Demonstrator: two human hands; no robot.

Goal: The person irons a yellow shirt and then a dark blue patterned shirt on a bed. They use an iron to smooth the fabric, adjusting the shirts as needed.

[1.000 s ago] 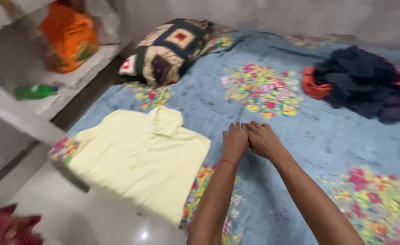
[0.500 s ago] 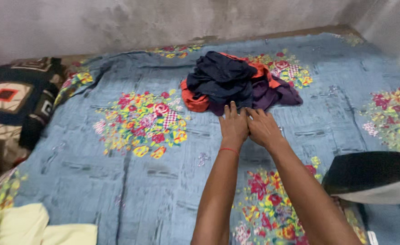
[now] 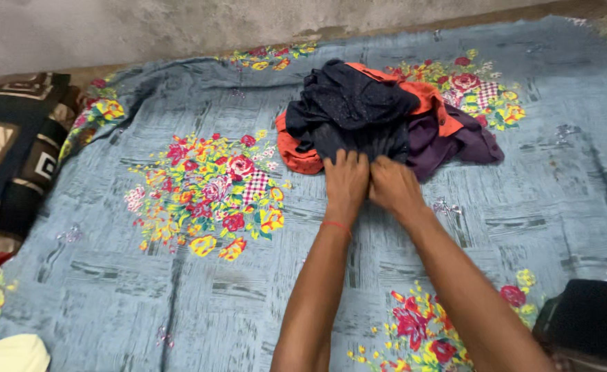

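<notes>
The bed (image 3: 179,289) fills nearly the whole frame, covered by a blue-grey sheet printed with multicoloured flower clusters; the weave looks thin and lies mostly flat with slight creases.

A patchwork pillow (image 3: 14,158) in navy, cream and red squares sits at the left edge.

The clothes pile (image 3: 386,117) lies in the upper centre, unsorted and crumpled: a dark navy garment (image 3: 348,103) on top, an orange garment (image 3: 438,103) beneath, and a purple garment (image 3: 455,145) to the right. All appear soft and limp.

A folded pale yellow garment (image 3: 7,353) shows at the lower left corner, well apart from the pile. Judged from this, one item is folded and the pile remains.

The left hand (image 3: 346,184) and right hand (image 3: 393,186), touching side by side, have fingers curled into the near edge of the dark navy garment, gripping it.
</notes>
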